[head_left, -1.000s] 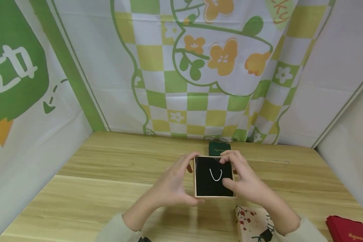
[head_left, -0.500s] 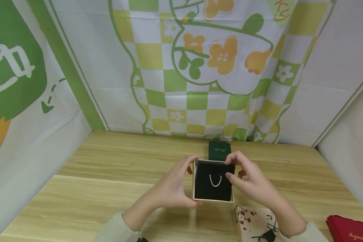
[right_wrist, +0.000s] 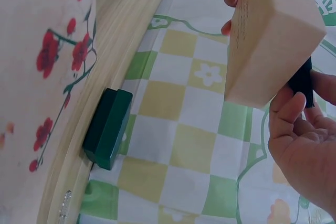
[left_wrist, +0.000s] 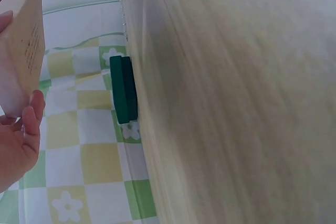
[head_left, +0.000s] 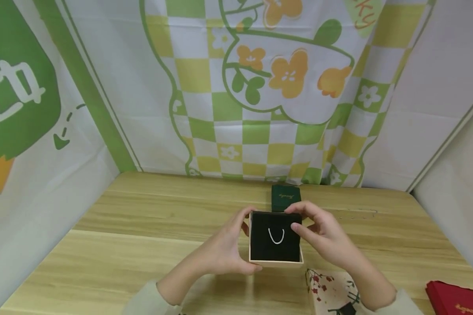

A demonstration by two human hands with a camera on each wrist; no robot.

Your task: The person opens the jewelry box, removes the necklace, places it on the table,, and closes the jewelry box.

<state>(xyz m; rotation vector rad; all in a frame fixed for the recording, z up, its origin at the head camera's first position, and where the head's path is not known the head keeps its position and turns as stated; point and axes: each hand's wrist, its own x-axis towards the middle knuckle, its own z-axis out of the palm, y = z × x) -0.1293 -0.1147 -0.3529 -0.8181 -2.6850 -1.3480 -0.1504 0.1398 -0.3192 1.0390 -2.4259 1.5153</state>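
Observation:
A small cream cardboard box is held above the table, its mouth toward the head camera. In it sits a black jewellery insert with a white looped string on its face. My left hand grips the box from its left side, thumb at the lower edge and fingers at the top. With thumb and fingers, my right hand pinches the insert's upper right edge. That edge stands out of the box, and the right wrist view shows black between the fingers.
A dark green box stands at the table's back. A floral-printed lid lies below my right forearm, with a red box farther right. A thin chain lies on the wooden table at the back right. Patterned curtain hangs behind.
My right fingers have gone from inside the box's right edge to pinching the insert, whose right side has come up out of the box. The box has tilted and shifted slightly left and down.

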